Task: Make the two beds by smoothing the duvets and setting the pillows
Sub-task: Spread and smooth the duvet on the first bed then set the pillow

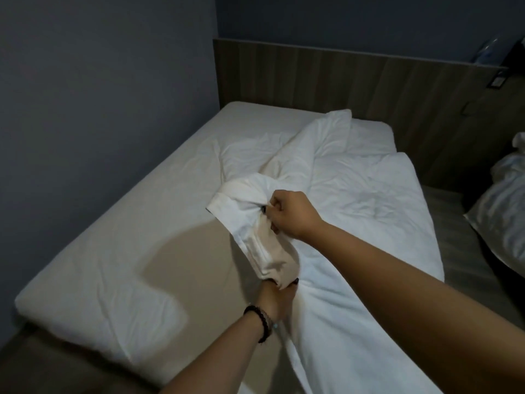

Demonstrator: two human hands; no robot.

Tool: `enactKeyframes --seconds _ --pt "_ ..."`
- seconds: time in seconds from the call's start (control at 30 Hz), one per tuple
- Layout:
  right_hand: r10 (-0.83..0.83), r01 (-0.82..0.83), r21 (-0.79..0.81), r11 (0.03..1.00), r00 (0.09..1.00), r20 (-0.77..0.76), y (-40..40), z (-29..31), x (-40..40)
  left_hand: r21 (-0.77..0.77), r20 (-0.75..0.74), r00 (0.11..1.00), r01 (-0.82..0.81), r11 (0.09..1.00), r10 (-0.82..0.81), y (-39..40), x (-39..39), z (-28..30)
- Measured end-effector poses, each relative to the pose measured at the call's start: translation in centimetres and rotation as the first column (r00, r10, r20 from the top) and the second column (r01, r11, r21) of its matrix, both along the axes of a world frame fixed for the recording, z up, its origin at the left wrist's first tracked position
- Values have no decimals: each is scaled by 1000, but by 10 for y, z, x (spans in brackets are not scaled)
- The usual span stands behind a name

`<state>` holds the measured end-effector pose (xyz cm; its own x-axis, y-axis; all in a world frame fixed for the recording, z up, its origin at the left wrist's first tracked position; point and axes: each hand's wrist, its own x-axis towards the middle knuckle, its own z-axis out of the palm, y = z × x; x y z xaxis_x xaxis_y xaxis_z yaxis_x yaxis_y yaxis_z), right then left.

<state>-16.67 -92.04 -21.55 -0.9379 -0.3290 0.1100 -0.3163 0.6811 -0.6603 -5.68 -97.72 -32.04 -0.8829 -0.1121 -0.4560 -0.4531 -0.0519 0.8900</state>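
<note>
A white duvet lies crumpled and twisted across the near bed, over the right half of the mattress. My right hand grips a bunched fold of the duvet's edge, lifted above the mattress. My left hand, with a dark beaded bracelet on the wrist, grips the same folded edge from below, its fingers partly hidden under the cloth. A raised ridge of duvet runs from my hands back toward the headboard. On the second bed at the right edge lies a white pillow.
A grey wall runs along the left side of the bed. A wooden headboard panel spans the back. A narrow strip of floor separates the two beds. A bluish plastic item sits on the headboard ledge at the far right.
</note>
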Motion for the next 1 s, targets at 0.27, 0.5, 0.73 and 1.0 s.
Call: enactKeyframes --seconds 0.27,0.5,0.73,1.0 --pt "-46 6 226 974 984 171 55 -33 53 -137 -237 959 -189 972 153 -65 -53 71" --pt "-123 215 430 877 965 -232 44 -47 54 -148 -420 902 -177 973 100 -100 -97 151" --pt "-41 171 134 976 751 -659 25 -4 10 -142 -417 905 -156 978 84 -147 -69 166" --pt "63 -25 78 997 838 -542 -126 55 -7 329 -565 812 55 943 150 -305 -42 141"
